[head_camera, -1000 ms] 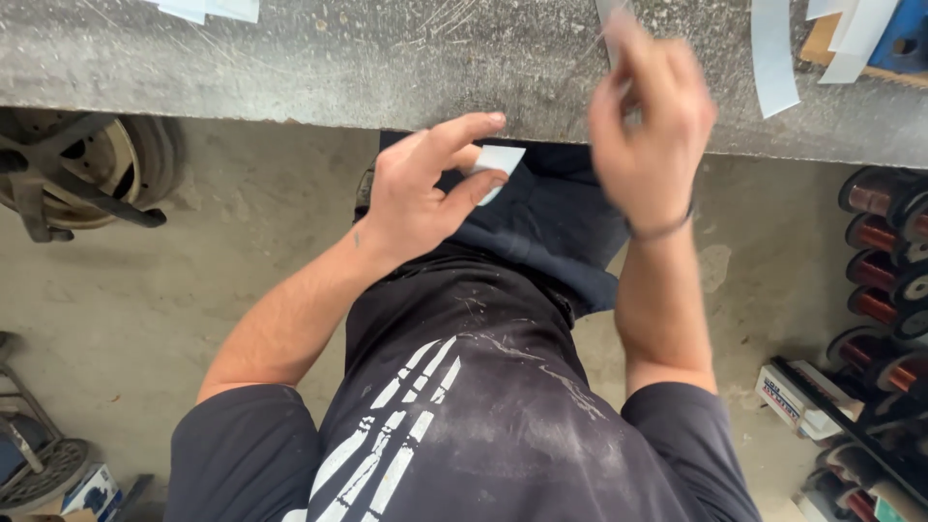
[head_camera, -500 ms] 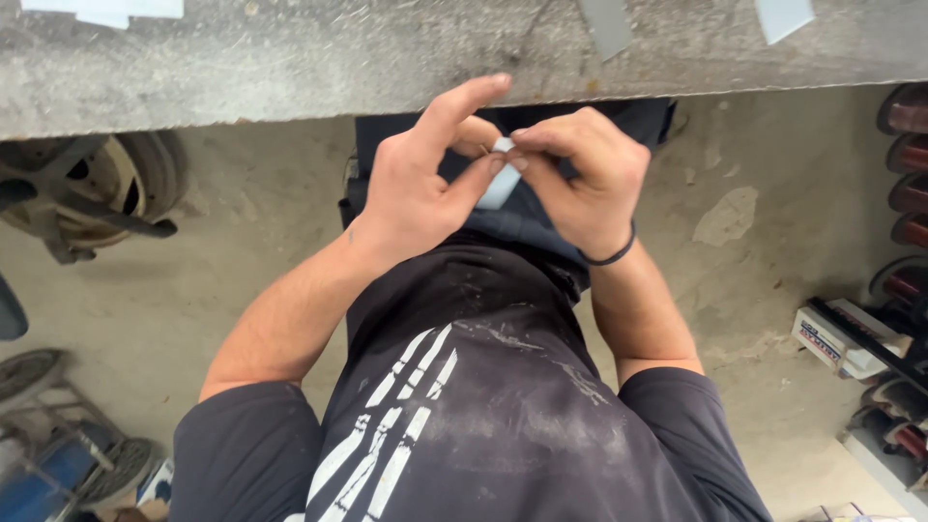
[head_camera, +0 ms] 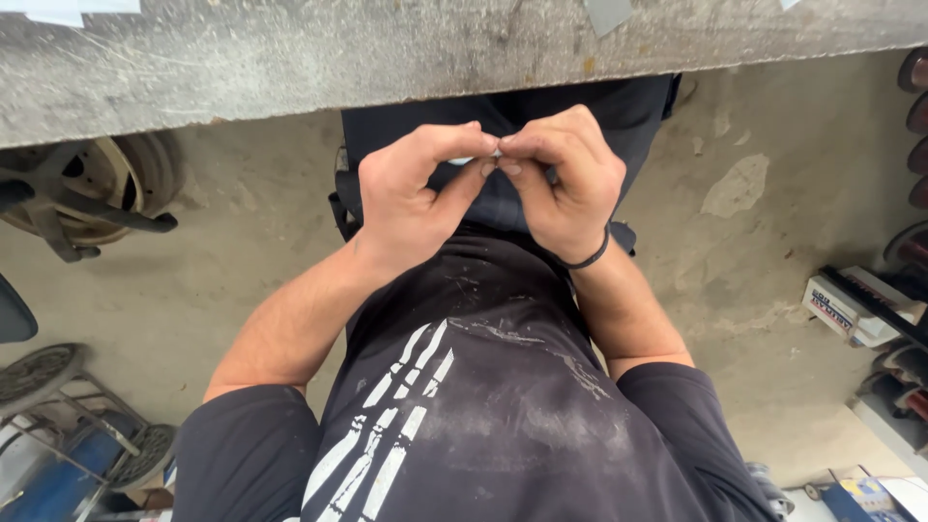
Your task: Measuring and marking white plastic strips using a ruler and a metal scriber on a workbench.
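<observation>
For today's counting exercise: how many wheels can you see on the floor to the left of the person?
3: one large dark metal wheel under the grey workbench edge, and two small dark caster wheels on the blue cart frame at bottom left. Others may be hidden or out of frame.

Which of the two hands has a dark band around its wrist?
The right hand does: a thin black band circles its wrist. The left hand has a bare wrist. Both pinch a small pale piece between their fingertips.

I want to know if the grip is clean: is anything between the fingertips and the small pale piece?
Nothing visible. Left hand and right hand pinch the pale piece directly between bare fingertips, below the workbench edge.
</observation>
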